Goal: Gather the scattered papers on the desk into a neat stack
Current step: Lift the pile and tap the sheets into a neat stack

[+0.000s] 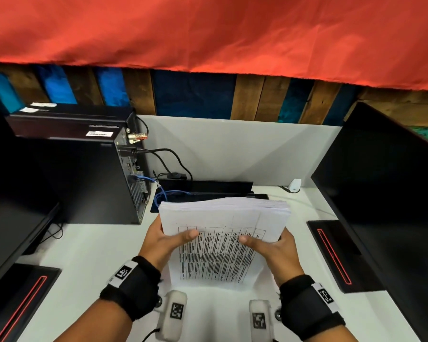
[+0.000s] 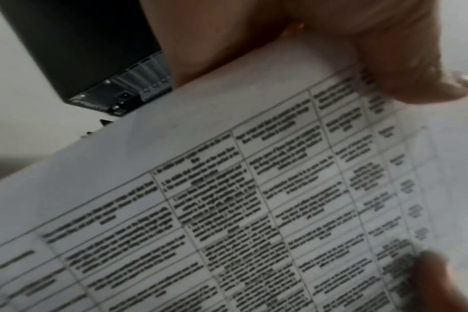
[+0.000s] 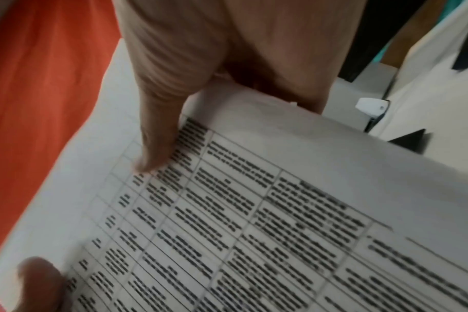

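Observation:
A thick stack of white papers (image 1: 223,233) stands tilted on its lower edge on the white desk (image 1: 89,248), its front sheet printed with a table of black text. My left hand (image 1: 168,239) grips the stack's left edge, thumb on the front sheet and fingers behind. My right hand (image 1: 269,245) grips the right edge the same way. In the left wrist view the printed sheet (image 2: 227,200) fills the frame under my thumb (image 2: 404,69). The right wrist view shows the printed sheet (image 3: 267,221) with my thumb (image 3: 158,135) pressed on it.
A black computer tower (image 1: 84,174) with cables stands left of the stack. Black monitors flank the desk at left (image 1: 13,206) and right (image 1: 386,193). A black slab (image 1: 203,186) lies behind the papers, a small white device (image 1: 294,185) at the back right.

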`<state>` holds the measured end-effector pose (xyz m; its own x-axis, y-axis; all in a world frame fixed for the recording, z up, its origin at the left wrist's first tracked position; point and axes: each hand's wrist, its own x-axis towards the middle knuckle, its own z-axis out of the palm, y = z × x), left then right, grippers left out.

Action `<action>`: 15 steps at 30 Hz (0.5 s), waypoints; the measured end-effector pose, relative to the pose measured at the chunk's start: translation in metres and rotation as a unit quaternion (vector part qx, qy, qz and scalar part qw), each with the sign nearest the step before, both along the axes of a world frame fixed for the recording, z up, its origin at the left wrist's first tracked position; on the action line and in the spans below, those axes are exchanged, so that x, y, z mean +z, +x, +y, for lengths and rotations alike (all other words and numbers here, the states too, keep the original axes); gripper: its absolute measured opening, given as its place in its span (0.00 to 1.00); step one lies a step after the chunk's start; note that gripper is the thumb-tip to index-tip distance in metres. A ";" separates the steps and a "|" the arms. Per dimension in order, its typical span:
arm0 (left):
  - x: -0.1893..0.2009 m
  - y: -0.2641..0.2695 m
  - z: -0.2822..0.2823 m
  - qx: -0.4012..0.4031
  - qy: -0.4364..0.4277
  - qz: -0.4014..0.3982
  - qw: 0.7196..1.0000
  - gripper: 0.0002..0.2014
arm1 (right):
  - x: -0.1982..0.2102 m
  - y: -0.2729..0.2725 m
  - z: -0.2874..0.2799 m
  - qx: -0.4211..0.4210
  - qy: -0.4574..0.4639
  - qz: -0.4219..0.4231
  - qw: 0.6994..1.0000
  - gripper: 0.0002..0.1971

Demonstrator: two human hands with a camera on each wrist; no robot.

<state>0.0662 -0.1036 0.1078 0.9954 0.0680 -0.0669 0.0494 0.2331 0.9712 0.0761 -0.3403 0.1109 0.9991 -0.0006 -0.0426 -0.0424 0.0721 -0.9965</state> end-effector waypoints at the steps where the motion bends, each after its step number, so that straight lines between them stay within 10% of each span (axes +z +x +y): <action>1: -0.002 0.000 0.002 -0.009 0.010 0.009 1.000 0.46 | -0.002 0.001 0.001 -0.006 -0.001 0.007 1.000 0.27; 8: 0.007 0.002 -0.001 0.041 0.054 0.002 0.998 0.28 | 0.011 0.003 0.022 -0.051 0.039 -0.023 0.998 0.21; 15: 0.035 0.001 -0.005 0.108 0.018 -0.089 0.990 0.29 | 0.025 -0.005 0.032 -0.149 -0.109 -0.225 0.957 0.48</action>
<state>0.0670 -0.1085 0.1424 0.9533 0.2798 0.1137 -0.1697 0.1847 0.9680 0.0706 -0.3081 0.1355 0.8710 -0.2473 0.4246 0.3837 -0.1976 -0.9021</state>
